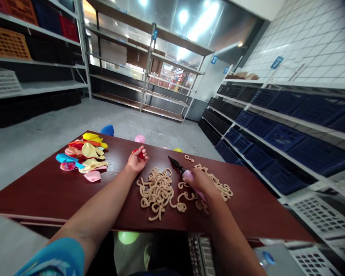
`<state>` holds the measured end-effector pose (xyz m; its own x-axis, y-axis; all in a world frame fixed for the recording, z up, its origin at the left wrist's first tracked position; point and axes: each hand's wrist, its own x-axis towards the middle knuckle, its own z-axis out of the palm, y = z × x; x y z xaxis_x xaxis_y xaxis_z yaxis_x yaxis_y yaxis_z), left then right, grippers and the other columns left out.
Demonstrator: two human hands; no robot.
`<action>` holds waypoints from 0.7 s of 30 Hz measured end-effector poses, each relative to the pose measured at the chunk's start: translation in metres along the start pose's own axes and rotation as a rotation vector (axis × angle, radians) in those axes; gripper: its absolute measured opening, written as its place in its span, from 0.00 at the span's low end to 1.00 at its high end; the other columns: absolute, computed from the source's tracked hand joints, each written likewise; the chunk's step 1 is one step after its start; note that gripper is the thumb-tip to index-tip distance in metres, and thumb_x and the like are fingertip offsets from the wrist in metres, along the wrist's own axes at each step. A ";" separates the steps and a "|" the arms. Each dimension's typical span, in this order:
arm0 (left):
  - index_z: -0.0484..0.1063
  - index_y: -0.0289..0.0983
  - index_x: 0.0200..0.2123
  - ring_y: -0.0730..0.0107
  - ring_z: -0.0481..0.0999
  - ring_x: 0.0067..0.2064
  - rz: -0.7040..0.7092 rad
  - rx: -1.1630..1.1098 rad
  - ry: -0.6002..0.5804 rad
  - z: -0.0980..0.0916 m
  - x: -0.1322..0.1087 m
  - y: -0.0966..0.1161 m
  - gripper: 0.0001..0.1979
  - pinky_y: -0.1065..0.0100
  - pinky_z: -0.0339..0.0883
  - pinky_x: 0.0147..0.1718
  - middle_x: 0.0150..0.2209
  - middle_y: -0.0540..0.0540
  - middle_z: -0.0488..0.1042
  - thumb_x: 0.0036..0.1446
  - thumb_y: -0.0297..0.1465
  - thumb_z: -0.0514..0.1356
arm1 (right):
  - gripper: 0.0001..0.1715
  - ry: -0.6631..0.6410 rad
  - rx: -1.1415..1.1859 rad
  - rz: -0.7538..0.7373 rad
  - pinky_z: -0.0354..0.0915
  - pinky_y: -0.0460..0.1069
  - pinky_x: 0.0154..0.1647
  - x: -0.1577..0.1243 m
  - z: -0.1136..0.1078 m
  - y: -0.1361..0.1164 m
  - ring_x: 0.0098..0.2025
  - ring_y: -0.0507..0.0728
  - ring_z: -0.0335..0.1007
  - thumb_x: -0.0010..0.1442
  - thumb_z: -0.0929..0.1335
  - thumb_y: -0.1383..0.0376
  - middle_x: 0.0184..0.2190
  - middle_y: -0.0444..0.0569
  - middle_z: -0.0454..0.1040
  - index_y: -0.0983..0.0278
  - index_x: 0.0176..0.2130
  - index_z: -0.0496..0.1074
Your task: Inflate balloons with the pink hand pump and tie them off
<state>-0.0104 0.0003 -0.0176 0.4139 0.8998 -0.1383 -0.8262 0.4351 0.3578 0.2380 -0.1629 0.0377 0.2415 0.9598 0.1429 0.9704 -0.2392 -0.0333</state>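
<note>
My left hand (138,160) is turned palm up near the table's far edge, its fingers curled round a red balloon (137,152), mostly hidden. My right hand (201,180) grips a balloon pump (187,174) with a pinkish-purple body. The pump's black nozzle (175,164) points up and left, away from me. Between the hands lies a heap of beige curly pieces (158,189). More beige curly pieces (222,188) are spread under and beyond my right hand. Several limp balloons (89,151) in yellow, orange, cream, blue and pink are piled to the left.
The dark red-brown table (115,211) fills the foreground. Blue (107,130), pink (140,138) and yellow balloons lie beyond its far edge, with a green balloon (128,237) below the near edge. Shelves of dark crates (284,138) line the right side; a bottle (266,257) sits low right.
</note>
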 end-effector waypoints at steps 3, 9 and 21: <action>0.69 0.36 0.36 0.77 0.68 0.24 -0.005 -0.051 0.047 0.000 0.001 0.001 0.07 0.72 0.64 0.25 0.26 0.49 0.70 0.56 0.23 0.52 | 0.33 -0.023 -0.070 0.034 0.61 0.55 0.38 -0.021 0.012 0.005 0.40 0.65 0.70 0.45 0.71 0.54 0.41 0.58 0.73 0.62 0.49 0.66; 0.69 0.32 0.36 0.71 0.75 0.32 0.009 -0.142 0.089 0.000 0.001 0.002 0.08 0.66 0.69 0.32 0.30 0.45 0.75 0.57 0.22 0.51 | 0.33 0.119 -0.008 -0.132 0.59 0.53 0.46 -0.035 0.005 -0.029 0.47 0.61 0.65 0.54 0.66 0.61 0.49 0.56 0.68 0.63 0.57 0.57; 0.70 0.30 0.34 0.68 0.76 0.32 0.080 -0.194 0.076 0.004 0.000 0.001 0.07 0.64 0.70 0.32 0.30 0.42 0.75 0.56 0.20 0.52 | 0.32 0.043 0.010 -0.256 0.57 0.50 0.47 -0.044 -0.007 -0.059 0.47 0.58 0.63 0.55 0.65 0.61 0.47 0.52 0.67 0.60 0.58 0.55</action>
<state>-0.0099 0.0011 -0.0137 0.3199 0.9286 -0.1880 -0.9165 0.3536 0.1870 0.1699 -0.1922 0.0400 -0.0125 0.9818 0.1896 0.9999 0.0129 -0.0007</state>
